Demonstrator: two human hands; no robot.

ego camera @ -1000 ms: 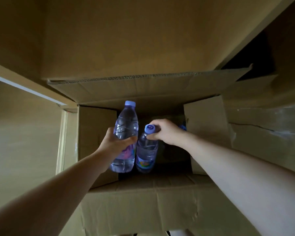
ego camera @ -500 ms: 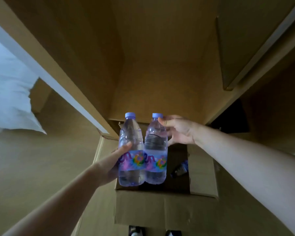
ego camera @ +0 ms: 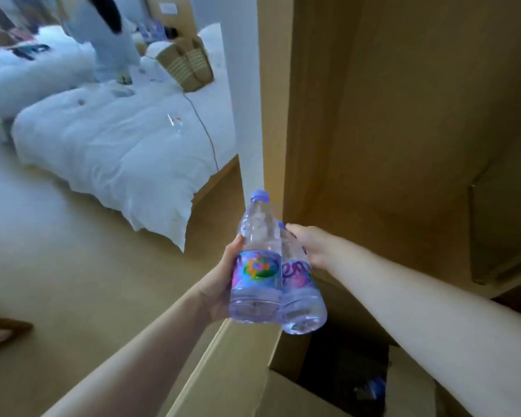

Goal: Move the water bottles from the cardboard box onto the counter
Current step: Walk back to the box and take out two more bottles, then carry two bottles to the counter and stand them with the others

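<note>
Two bottles (ego camera: 254, 266), touching, one per hand's grip, above the box (ego camera: 283, 392); right bottle's cap half hidden.

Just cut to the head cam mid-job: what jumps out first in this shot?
Two water bottles, side by side at centre frame, above the open cardboard box: the left hand grips the nearer bottle, the right hand the further one. Upper left lies a bed with white bedding.

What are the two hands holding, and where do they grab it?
Each holds a water bottle. The left hand grips the left bottle round its label; the right hand grips the right bottle near its top.
</note>
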